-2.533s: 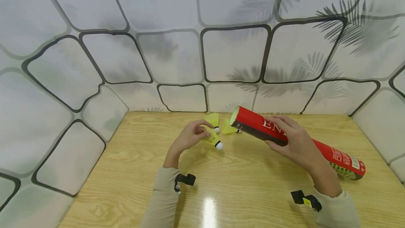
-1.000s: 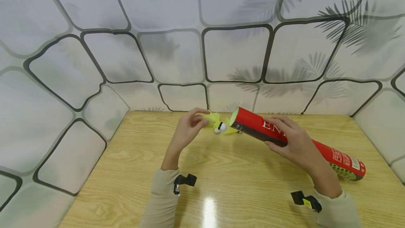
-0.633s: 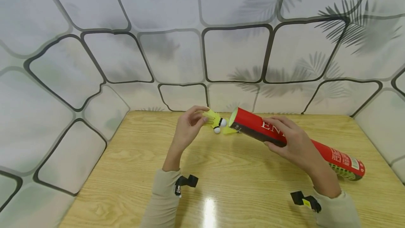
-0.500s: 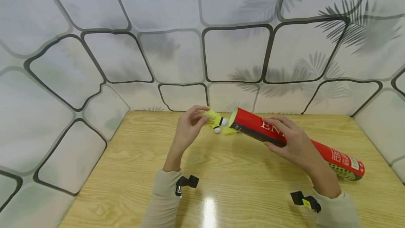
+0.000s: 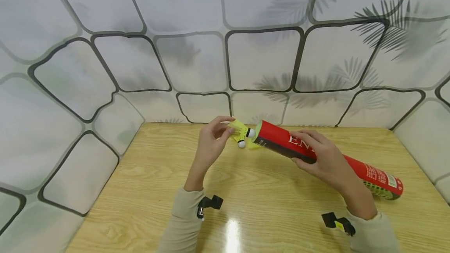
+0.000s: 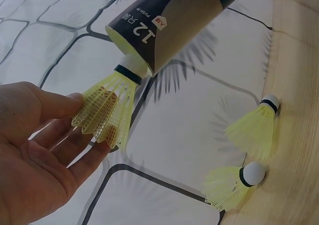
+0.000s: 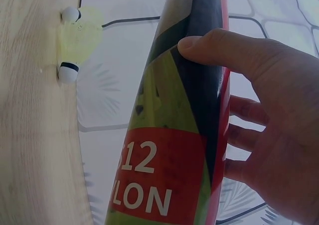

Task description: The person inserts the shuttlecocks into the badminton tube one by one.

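Note:
My left hand (image 5: 213,138) pinches a yellow shuttlecock (image 6: 107,108) by its skirt, between thumb and fingers. The white cork tip points right, right at the open mouth of a red shuttlecock tube (image 5: 281,138). My right hand (image 5: 325,159) grips that tube around its middle. It lies slanted, mouth end raised toward the left and its far end low at the right. In the right wrist view the thumb presses on the tube's printed side (image 7: 159,175). Two more shuttlecocks lie on the table behind: one (image 6: 254,125) near the tube and another (image 6: 229,185) beside it.
The wooden table (image 5: 140,190) stands against a patterned wall covering (image 5: 260,61) at the back and on both sides. Black camera straps (image 5: 209,202) sit on the sleeves at both wrists.
The left hand has lifted the front shuttlecock off the table, turned its cork to the right and brought it to the tube's mouth. The right hand with the tube has shifted slightly left.

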